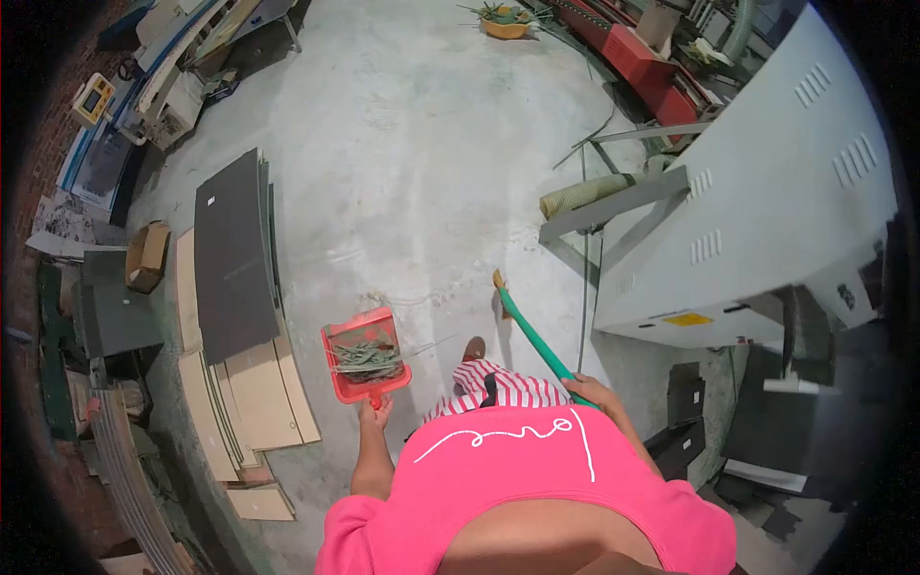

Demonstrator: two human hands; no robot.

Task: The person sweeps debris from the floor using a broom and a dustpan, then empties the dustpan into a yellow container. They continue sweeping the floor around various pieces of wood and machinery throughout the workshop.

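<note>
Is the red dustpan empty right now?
No, the red dustpan in the left hand holds a pile of green scraps.

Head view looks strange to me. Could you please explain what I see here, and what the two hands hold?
The camera sits on a person's head and looks down through a very wide lens, so the edges bend. The pink shirt at the bottom is the person's own body. The left hand holds a red dustpan with greenish scraps in it. The right hand holds a green broom handle. Flat boards lie on the concrete floor at the left. A grey machine stands at the right.
</note>
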